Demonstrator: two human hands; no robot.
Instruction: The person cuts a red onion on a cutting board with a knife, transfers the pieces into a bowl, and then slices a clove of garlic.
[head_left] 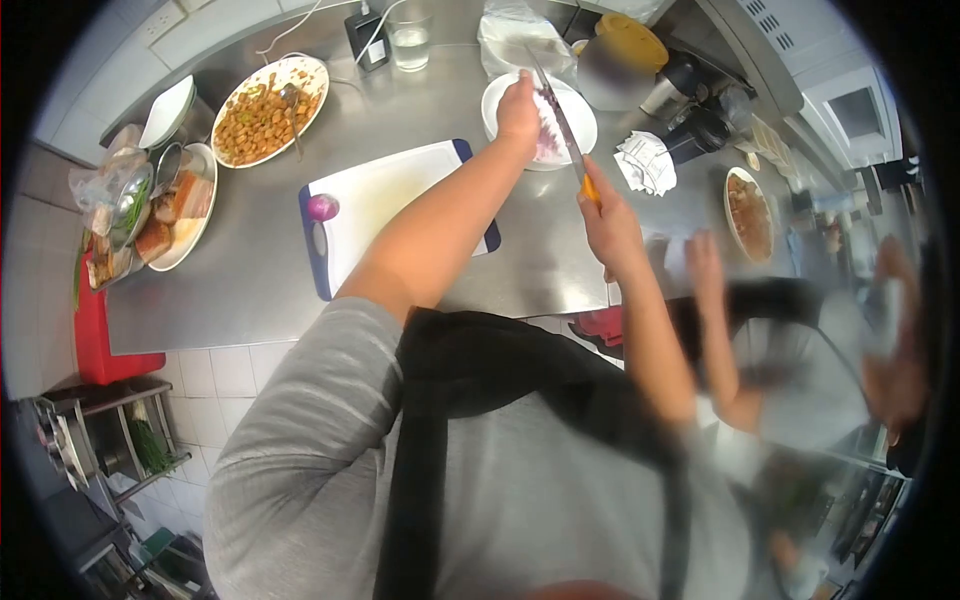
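Note:
Over a white bowl [578, 112] at the back of the steel counter, my left hand [518, 108] is closed at the bowl's left side, beside the knife blade; what its fingers hold, if anything, is hidden. My right hand [612, 225] grips the orange handle of a long knife [562, 122], whose blade points up and away across the bowl. Chopped purple-and-white pieces [548, 138] lie in the bowl. A white cutting board [375, 190] with blue ends is under my left forearm, and a red onion piece [322, 207] rests at its left end.
An oval plate of cubed food [262, 112] with a spoon stands back left, beside a plate of meat [190, 205]. A glass [410, 38] is at the back. Crumpled paper [646, 163] and an oval dish [749, 215] lie right. A blurred co-worker [800, 370] stands close at right.

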